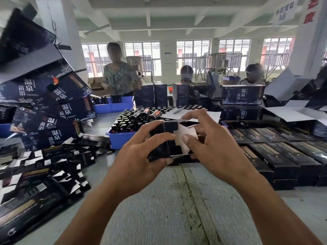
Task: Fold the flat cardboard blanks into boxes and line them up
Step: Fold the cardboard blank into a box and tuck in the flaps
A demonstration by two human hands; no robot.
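The half-formed box [162, 140] is sitting upright at the middle of the table [185, 200], its pale end flaps [184, 137] still standing open. The left hand [141, 154] is gripping its dark side wall, fingers curled round it, while the right hand [212, 144] is pinching and pressing a flap inward. Being thin, light card, it will probably crease easily, so holding by the corners and fold lines looks wisest. Flat blanks [40, 174] are lying heaped at left; finished boxes [283, 152] are lining up at right.
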